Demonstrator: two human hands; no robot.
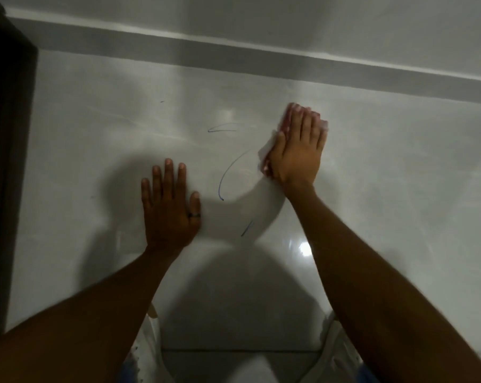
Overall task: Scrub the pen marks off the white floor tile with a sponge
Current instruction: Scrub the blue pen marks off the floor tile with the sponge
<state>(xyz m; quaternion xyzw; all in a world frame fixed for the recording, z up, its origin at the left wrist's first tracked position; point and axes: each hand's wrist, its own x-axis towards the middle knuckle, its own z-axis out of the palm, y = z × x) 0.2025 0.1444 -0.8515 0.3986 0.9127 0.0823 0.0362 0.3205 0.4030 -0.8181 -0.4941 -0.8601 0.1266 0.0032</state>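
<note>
A glossy white floor tile point(386, 189) fills most of the view. Blue pen marks are on it: a long curved stroke point(228, 172), a short loop point(221, 128) farther away and a small dash point(246, 229) nearer me. My right hand point(297, 147) lies flat on a pink and white sponge point(264, 153), pressing it on the tile just right of the curved stroke. My left hand point(170, 205) rests flat on the tile, fingers spread, a dark ring on the thumb, to the left of the marks.
A grey skirting band point(261, 64) and white wall point(289, 23) run along the far side. A dark wooden edge point(7, 161) stands along the left. My knees in light cloth point(148, 355) are at the bottom, beside a grout line point(234, 350).
</note>
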